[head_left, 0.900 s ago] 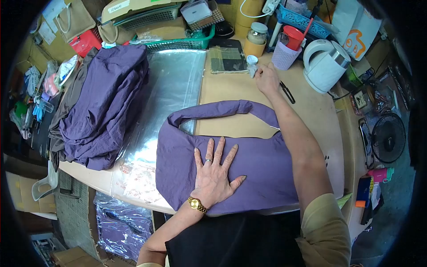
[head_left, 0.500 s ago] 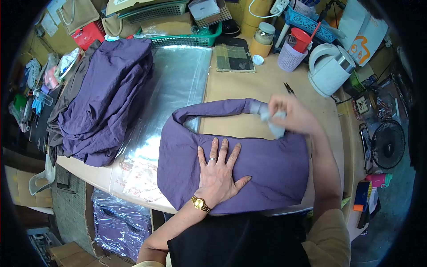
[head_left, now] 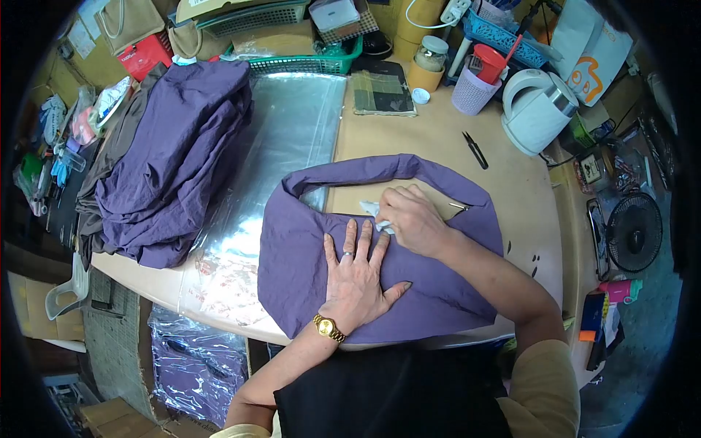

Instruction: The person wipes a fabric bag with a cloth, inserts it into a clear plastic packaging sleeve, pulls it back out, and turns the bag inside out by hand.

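A purple fabric shoulder bag [head_left: 453, 285] lies flat on the table in front of me, its strap [head_left: 350, 171] arched away from my body. My left hand [head_left: 358, 277] rests flat on the bag's front with fingers spread. Bunched in my right hand [head_left: 415, 219] is a pale cloth [head_left: 371, 209], held near the bag's top edge, just beyond my left fingertips. A metal zipper pull [head_left: 458, 206] shows by the strap's right base. Part of the cloth is hidden under my right fingers.
Purple fabric pieces [head_left: 171, 160] are heaped at left beside clear plastic sheets [head_left: 292, 131]. Black thread snips [head_left: 475, 150] lie beyond the bag. A white kettle [head_left: 537, 117], a lilac cup [head_left: 475, 95] and a dark notebook [head_left: 383, 91] stand or lie at the back. A fan [head_left: 634, 232] is at right.
My right hand has moved left with the cloth, from the strap's right side to the bag's top edge near my left fingers. My left hand stays in place.
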A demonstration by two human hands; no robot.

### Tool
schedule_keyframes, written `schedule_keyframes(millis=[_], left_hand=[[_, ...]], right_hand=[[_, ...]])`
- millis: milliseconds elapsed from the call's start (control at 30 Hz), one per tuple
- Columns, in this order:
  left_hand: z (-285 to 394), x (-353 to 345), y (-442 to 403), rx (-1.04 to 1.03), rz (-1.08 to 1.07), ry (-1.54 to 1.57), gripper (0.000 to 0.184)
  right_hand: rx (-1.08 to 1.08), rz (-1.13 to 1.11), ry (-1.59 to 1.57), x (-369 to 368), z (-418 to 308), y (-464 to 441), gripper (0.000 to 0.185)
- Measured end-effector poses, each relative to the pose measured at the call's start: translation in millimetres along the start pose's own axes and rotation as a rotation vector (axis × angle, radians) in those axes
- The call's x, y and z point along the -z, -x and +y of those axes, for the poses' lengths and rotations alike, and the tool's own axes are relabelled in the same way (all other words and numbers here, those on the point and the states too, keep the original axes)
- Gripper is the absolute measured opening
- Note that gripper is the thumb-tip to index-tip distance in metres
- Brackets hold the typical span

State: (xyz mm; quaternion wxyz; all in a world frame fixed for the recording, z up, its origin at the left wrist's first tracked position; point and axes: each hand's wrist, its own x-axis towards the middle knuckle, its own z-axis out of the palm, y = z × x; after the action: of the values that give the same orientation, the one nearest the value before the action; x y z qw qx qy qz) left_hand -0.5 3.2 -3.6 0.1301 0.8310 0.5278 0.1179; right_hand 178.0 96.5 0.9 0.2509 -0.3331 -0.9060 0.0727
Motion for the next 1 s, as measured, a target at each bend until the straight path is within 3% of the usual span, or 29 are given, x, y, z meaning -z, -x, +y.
schedule_keyframes(millis=[267,800,900,1000], left_hand=[[-1,-2,0,-0.029,0.057,-0.024,0.088],[0,-5,1,-0.017,0.05,-0.055,0.088],[-2,-5,3,-0.011,0.051,-0.035,0.087],[0,-4,3,-0.025,0.076,0.012,0.085]], right_hand=[[0.03,-0.09,0.235,2,0,1,0.01],[0.083,-0.008,0.396,-18,-9,-14,0.016],[0.024,0.012,0.343,-14,-15,-2,0.017],[-0.09,-0.126,0.556,15,-19,25,0.016]])
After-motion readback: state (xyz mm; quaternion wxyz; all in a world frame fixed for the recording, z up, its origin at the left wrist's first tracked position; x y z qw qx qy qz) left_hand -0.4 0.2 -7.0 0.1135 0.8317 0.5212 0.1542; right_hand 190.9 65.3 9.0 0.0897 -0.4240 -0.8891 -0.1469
